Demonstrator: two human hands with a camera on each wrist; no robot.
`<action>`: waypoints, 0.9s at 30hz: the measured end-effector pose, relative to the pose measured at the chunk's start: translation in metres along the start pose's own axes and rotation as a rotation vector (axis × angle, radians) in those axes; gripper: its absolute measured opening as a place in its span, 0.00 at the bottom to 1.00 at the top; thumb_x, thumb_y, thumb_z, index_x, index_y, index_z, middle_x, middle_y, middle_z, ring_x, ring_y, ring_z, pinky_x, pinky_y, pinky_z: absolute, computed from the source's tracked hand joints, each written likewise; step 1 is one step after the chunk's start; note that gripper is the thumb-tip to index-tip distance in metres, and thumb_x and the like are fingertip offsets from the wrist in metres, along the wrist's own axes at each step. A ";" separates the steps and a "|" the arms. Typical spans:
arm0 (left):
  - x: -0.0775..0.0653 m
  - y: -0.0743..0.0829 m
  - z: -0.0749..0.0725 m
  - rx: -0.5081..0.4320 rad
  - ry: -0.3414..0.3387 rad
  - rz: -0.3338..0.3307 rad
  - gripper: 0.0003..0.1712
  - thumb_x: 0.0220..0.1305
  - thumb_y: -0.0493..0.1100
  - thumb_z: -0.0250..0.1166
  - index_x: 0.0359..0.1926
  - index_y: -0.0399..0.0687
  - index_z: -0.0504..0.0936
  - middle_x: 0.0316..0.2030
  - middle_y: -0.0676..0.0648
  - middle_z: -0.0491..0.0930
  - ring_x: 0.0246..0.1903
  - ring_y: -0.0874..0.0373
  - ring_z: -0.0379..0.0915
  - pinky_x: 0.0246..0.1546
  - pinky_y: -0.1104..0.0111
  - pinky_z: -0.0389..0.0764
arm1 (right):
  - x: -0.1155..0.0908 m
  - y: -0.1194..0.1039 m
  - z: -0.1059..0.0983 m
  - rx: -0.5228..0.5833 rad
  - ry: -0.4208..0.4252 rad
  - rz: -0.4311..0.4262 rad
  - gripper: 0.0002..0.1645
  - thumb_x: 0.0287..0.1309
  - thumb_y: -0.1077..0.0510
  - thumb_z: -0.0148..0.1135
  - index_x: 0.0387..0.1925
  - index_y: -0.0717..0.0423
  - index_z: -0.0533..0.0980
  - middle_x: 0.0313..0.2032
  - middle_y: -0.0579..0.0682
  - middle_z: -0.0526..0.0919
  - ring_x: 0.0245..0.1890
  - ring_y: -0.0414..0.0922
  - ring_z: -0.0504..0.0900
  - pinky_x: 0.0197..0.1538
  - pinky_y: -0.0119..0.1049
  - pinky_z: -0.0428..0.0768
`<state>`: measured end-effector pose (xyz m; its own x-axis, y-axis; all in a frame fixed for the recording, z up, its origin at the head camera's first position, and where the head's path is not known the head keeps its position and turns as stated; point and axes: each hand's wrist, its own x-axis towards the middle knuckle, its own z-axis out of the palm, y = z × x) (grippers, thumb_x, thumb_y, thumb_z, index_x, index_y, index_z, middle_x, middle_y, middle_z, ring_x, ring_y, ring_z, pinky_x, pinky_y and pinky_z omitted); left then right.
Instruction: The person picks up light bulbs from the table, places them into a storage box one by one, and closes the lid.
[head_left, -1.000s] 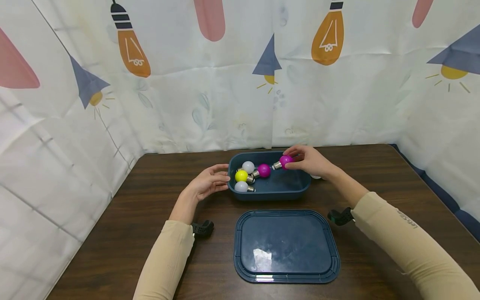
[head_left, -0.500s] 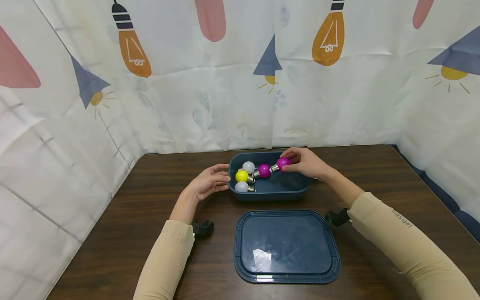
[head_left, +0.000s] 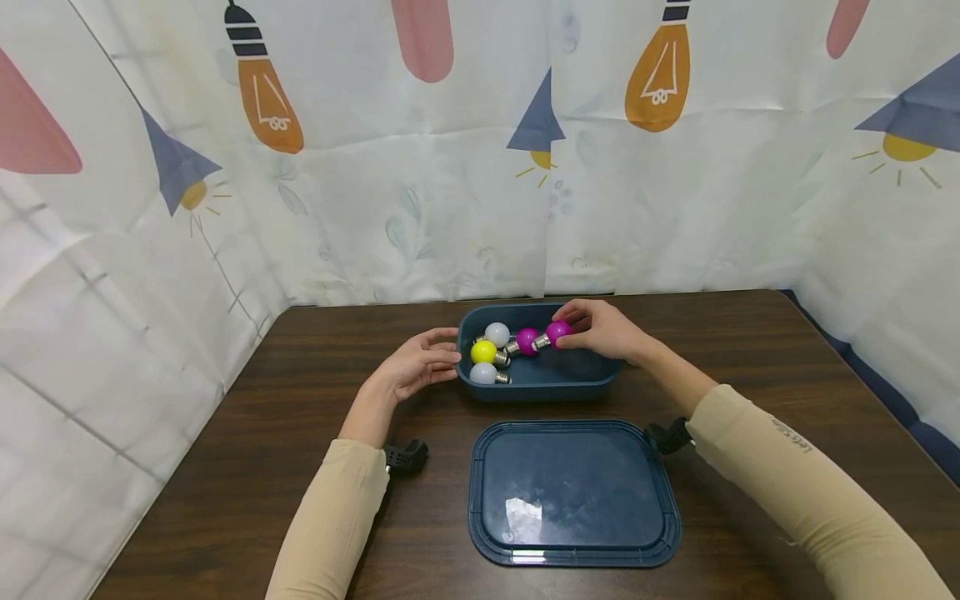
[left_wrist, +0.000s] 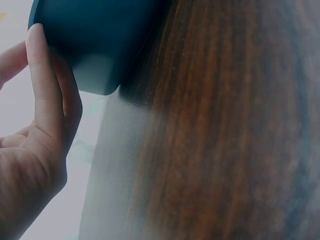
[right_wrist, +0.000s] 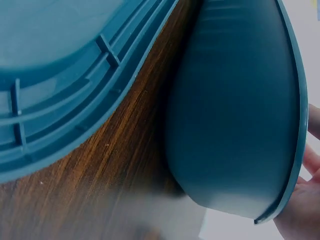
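A dark blue plastic box (head_left: 543,391) stands near the back of the table. My left hand (head_left: 412,364) touches its left rim with loosely extended fingers; the left wrist view shows the thumb on that rim. Inside the box my right hand (head_left: 606,330) pinches a magenta light bulb (head_left: 558,332), screw base tilted down to the left. That base overlaps another magenta bulb (head_left: 527,340); whether they touch, I cannot tell. At the left end lie a yellow bulb (head_left: 483,352), a white bulb (head_left: 497,334) behind it and another white bulb (head_left: 482,373) in front.
In front of the box lies a flat dark blue lid (head_left: 573,492) on the brown wooden table (head_left: 225,467). A patterned curtain (head_left: 465,208) hangs behind the table's back edge. The right wrist view shows the box's outer wall (right_wrist: 235,110) beside the lid.
My right hand has moved left and down into the box with the magenta bulb, closer to the other magenta bulb. The left hand has stayed at the rim.
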<state>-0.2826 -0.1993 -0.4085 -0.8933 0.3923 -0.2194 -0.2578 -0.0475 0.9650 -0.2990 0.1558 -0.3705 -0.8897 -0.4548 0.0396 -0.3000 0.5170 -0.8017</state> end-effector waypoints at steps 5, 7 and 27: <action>0.000 -0.001 -0.001 0.001 0.002 0.000 0.36 0.74 0.30 0.59 0.78 0.40 0.57 0.63 0.31 0.69 0.39 0.57 0.82 0.47 0.67 0.85 | 0.003 -0.001 0.003 -0.007 -0.013 -0.008 0.22 0.63 0.57 0.73 0.56 0.58 0.79 0.56 0.61 0.80 0.55 0.59 0.81 0.55 0.52 0.82; 0.000 -0.001 0.000 0.000 0.005 0.000 0.36 0.74 0.29 0.59 0.77 0.40 0.57 0.63 0.31 0.68 0.39 0.57 0.82 0.46 0.67 0.86 | 0.003 -0.002 0.004 -0.003 -0.019 -0.010 0.22 0.63 0.57 0.73 0.56 0.59 0.79 0.56 0.62 0.79 0.54 0.59 0.81 0.55 0.52 0.82; 0.000 0.000 0.001 0.008 0.008 -0.002 0.36 0.74 0.29 0.58 0.78 0.40 0.57 0.61 0.34 0.70 0.39 0.57 0.81 0.46 0.68 0.85 | 0.013 -0.002 0.017 -0.022 -0.041 0.022 0.23 0.63 0.57 0.73 0.55 0.60 0.77 0.57 0.62 0.78 0.54 0.58 0.80 0.55 0.49 0.83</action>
<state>-0.2823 -0.1987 -0.4081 -0.8958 0.3847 -0.2228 -0.2569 -0.0389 0.9657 -0.3037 0.1364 -0.3782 -0.8815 -0.4722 -0.0025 -0.2887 0.5431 -0.7885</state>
